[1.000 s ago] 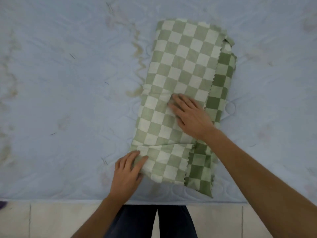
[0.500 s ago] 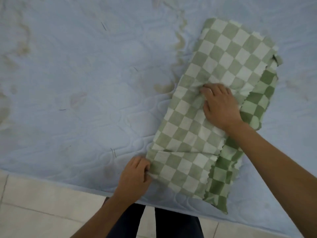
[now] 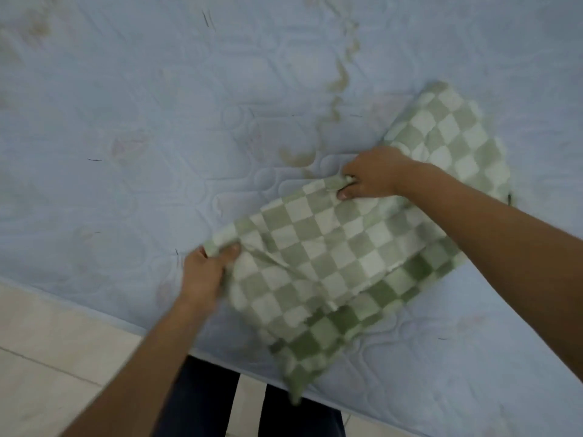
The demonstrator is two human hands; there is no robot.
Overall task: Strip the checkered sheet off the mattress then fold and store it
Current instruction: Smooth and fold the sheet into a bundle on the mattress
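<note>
the checkered sheet lies folded on the bare mattress; left hand grips its 9 o'clock corner, right hand its 12 o'clock edge; storing looks not yet done

Sheet green-white checkered; mattress pale blue, brown-stained; floor cream tile; trousers dark navy.

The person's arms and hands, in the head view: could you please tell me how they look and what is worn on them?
The left forearm and right forearm are bare to the frame edge, no sleeves in view. The left hand and right hand wear no gloves; no watch, bracelet or ring shows.
</note>
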